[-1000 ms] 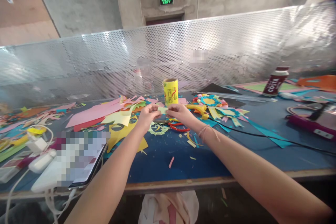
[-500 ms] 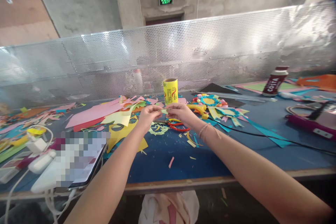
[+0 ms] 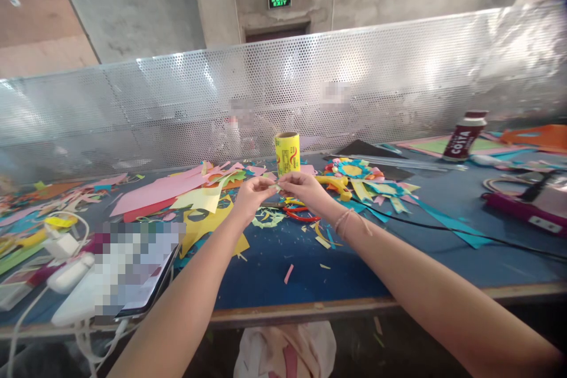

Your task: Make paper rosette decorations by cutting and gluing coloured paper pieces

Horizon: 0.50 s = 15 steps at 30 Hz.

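My left hand (image 3: 253, 193) and my right hand (image 3: 300, 185) meet above the middle of the table, fingertips pinched together. Between them is a small piece of pale green paper (image 3: 278, 187), mostly hidden by the fingers. Just behind stands a yellow printed roll (image 3: 287, 152), upright. Below the hands lie red-handled scissors (image 3: 302, 214) and a pale green cut paper ring (image 3: 267, 218). A yellow-handled tool (image 3: 338, 186) rests beside my right wrist. Yellow paper with cut-outs (image 3: 201, 225) lies by my left forearm.
Pink paper sheets (image 3: 155, 190) and scraps spread to the left. A blue paper flower ring (image 3: 354, 169) lies at right, near a black cable (image 3: 443, 227). Farther right are a COSTA bottle (image 3: 465, 137) and a purple power strip (image 3: 525, 212). A tablet-like device (image 3: 153, 283) sits front left.
My fingertips have drawn closer together, and less of the pale green paper shows between them. The things on the table have stayed put.
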Tool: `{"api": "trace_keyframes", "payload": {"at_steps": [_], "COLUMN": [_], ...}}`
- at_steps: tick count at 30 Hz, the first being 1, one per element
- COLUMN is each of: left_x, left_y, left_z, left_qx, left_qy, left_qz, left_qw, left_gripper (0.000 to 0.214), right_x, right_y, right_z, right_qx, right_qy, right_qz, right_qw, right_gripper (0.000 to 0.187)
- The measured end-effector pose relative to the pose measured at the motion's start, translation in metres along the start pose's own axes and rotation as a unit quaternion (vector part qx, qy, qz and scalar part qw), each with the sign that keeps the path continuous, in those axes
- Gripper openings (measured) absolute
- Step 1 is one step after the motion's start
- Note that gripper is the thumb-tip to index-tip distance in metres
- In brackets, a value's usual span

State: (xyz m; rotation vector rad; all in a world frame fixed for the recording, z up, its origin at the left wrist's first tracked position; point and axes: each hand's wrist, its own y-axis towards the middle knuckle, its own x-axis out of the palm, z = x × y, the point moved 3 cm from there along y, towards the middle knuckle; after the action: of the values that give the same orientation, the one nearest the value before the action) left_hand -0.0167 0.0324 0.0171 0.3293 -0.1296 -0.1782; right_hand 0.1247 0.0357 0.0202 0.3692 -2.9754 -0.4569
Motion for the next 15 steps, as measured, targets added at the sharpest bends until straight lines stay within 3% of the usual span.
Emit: {"api": "trace_keyframes", "payload": {"at_steps": [5,15], "left_x": [0.0003,0.001], "left_y": [0.0001,-0.0004], "left_z": [-0.0022,-0.0007], "left_qx": [0.028,0.023], "left_qy": [0.018,0.029], "left_qz": [0.0,0.011], "left_qw": [0.999,0.999], "left_gripper": [0.024,0.024], "right_x": [0.0002,0.0009], "right_y": [-0.0002,-0.0005], "right_z": [0.0019,0.0032], "right_qx": [-0.003,-0.035], "right_qy": [-0.008,-0.066], "right_qz": [0.0,-0.013], "right_qw": [1.0,0.997], "right_gripper": [0.023,0.022]}}
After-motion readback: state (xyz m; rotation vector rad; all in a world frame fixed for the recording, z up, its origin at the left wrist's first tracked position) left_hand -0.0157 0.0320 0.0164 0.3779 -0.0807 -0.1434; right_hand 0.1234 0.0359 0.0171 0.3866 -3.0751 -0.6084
